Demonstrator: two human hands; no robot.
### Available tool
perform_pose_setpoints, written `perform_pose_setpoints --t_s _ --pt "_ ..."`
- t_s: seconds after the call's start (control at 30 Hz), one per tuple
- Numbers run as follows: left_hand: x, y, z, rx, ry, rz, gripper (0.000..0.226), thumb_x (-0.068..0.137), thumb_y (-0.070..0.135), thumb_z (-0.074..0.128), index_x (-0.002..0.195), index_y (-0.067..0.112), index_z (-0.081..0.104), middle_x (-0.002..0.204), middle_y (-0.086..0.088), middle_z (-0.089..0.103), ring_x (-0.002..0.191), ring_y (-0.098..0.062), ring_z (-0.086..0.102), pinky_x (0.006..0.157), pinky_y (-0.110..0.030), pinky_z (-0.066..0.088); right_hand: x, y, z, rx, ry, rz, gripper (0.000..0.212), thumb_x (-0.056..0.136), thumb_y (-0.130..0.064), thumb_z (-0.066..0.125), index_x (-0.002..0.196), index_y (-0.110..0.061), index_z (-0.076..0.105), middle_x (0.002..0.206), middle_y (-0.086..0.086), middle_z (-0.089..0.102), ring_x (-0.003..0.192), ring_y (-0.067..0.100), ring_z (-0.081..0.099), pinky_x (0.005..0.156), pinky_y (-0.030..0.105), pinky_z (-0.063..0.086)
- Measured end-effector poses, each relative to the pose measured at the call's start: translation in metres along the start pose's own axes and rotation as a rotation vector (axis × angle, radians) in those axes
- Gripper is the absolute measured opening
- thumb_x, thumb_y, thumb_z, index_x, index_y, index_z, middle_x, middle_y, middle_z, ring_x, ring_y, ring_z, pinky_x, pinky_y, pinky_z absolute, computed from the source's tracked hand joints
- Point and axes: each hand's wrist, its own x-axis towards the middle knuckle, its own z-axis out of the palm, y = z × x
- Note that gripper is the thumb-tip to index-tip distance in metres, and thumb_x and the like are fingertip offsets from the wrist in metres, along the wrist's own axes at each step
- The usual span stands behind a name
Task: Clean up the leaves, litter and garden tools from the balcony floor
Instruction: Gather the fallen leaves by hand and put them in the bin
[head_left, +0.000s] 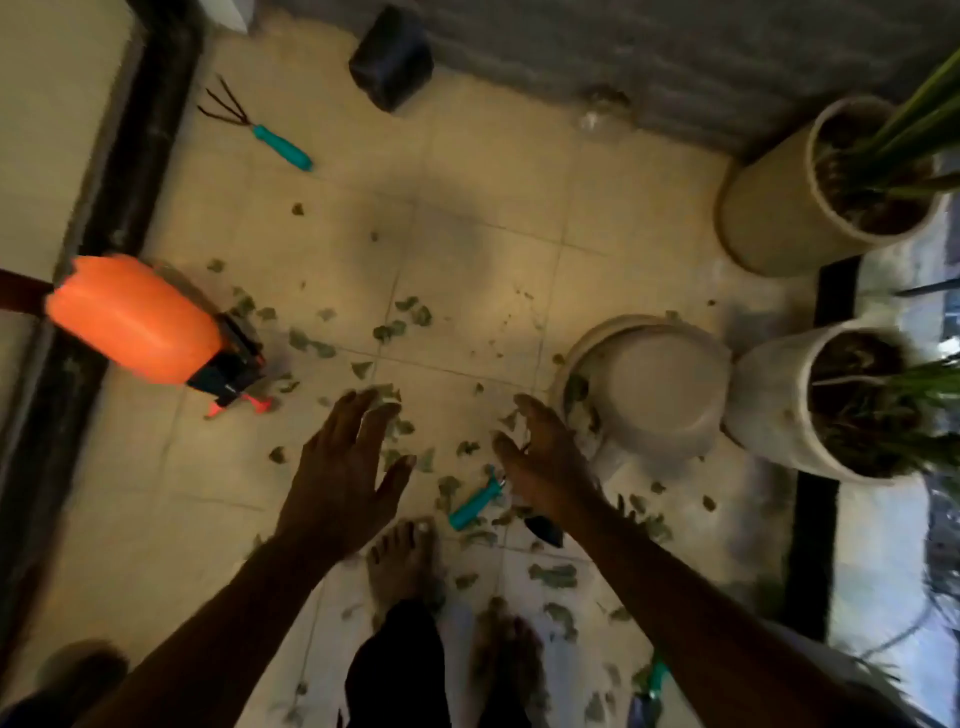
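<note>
Both hands hover over the leaf-strewn floor (322, 249) at lower centre: left hand (340, 475) fingers spread, right hand (545, 467) fingers loosely extended, both holding nothing.

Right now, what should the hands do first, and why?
Probably lower the right hand and pick up the teal-handled tool just under it. It and the left hand are open and empty, and that tool lies closest, among scattered leaves.

glossy orange plastic sprayer (137, 325), matt floor tiles (483, 192)
</note>
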Motion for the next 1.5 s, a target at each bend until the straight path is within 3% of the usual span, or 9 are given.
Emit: perform_pose_setpoints --t_s 0.23,0.33,0.53,0.7,0.87,1.0,1.17,1.37,1.5 --pt "0.068 -0.083 0.131 0.057 0.044 -0.005 0.062 0.093 0.038 0.067 0.147 0.014 0.047 0.160 -0.018 0.038 0.150 -0.041 0.033 0.107 -0.064 0.045 0.162 0.078 0.069 -0.055 0.277 -0.048 0.085 0.096 -0.034 0.067 0.162 -0.009 0.020 0.164 0.013 0.026 0.149 0.031 0.033 0.117 0.034 0.036" --pt "0.081 -0.111 0.160 0.094 0.067 0.028 0.065 0.094 0.048 0.050 0.149 0.013 0.045 0.162 -0.019 0.035 0.151 -0.042 0.031 0.109 -0.065 0.042 0.205 0.101 0.077 -0.068 0.464 -0.057 0.090 0.094 -0.041 0.066 0.161 -0.008 0.017 0.165 0.012 0.023 0.149 0.035 0.031 0.119 0.047 0.037" --pt "0.089 -0.148 0.197 0.120 0.157 0.047 0.067 0.093 0.049 0.051 0.149 0.012 0.045 0.164 -0.020 0.030 0.154 -0.040 0.025 0.111 -0.066 0.035 0.255 0.130 0.084 -0.278 0.566 -0.090 0.092 0.102 -0.054 0.047 0.163 -0.007 -0.002 0.171 0.015 -0.005 0.158 0.034 -0.005 0.128 0.048 0.006" --pt "0.095 -0.172 0.191 0.241 0.105 0.154 0.073 0.096 0.057 0.041 0.154 0.012 0.038 0.167 -0.019 0.027 0.156 -0.038 0.023 0.115 -0.065 0.033 0.270 0.119 0.105 -0.141 0.672 -0.057 0.091 0.101 -0.064 0.028 0.163 -0.006 -0.006 0.171 0.014 -0.009 0.158 0.030 -0.013 0.128 0.048 -0.004" --pt "0.113 -0.190 0.180 0.236 0.146 0.152 0.075 0.100 0.067 0.028 0.159 0.021 0.034 0.172 -0.009 0.018 0.159 -0.030 0.013 0.119 -0.063 0.031 0.251 0.104 0.185 -0.314 0.559 -0.517 0.085 0.100 -0.060 0.025 0.164 -0.011 -0.005 0.172 0.011 -0.009 0.158 0.024 -0.014 0.129 0.047 -0.003" --pt "0.119 -0.208 0.179 0.240 0.194 0.196 0.077 0.100 0.069 0.026 0.163 0.023 0.028 0.174 -0.004 0.012 0.161 -0.025 0.008 0.122 -0.057 0.027 0.252 0.100 0.202 -0.259 0.449 -0.905 0.072 0.105 -0.052 0.040 0.164 -0.020 0.016 0.172 0.001 0.010 0.159 0.017 0.006 0.127 0.049 0.018" --pt "0.087 -0.227 0.205 0.208 0.232 0.011 0.084 0.099 0.072 0.026 0.163 0.018 0.028 0.174 -0.006 0.010 0.161 -0.025 0.006 0.124 -0.063 0.019 0.295 0.087 0.107 -0.108 0.678 -0.660 0.075 0.101 -0.060 0.035 0.161 -0.016 0.027 0.170 0.006 0.021 0.158 0.024 0.011 0.124 0.057 0.019" --pt "0.072 -0.234 0.215 0.275 0.304 -0.042 0.092 0.093 0.077 0.032 0.163 0.017 0.029 0.173 -0.007 0.014 0.160 -0.027 0.012 0.126 -0.057 -0.002 0.351 0.102 0.031 -0.497 0.536 -0.419 0.099 0.094 -0.079 0.020 0.164 -0.012 -0.001 0.172 0.011 -0.007 0.158 0.027 -0.011 0.127 0.054 0.002" --pt "0.075 -0.236 0.215 0.310 0.268 0.008 0.090 0.094 0.075 0.032 0.163 0.017 0.029 0.173 -0.007 0.014 0.160 -0.027 0.011 0.124 -0.064 0.008 0.337 0.082 0.100 -0.719 0.447 -0.625 0.097 0.096 -0.078 0.015 0.163 -0.011 -0.007 0.171 0.010 -0.015 0.157 0.024 -0.018 0.128 0.051 -0.004"
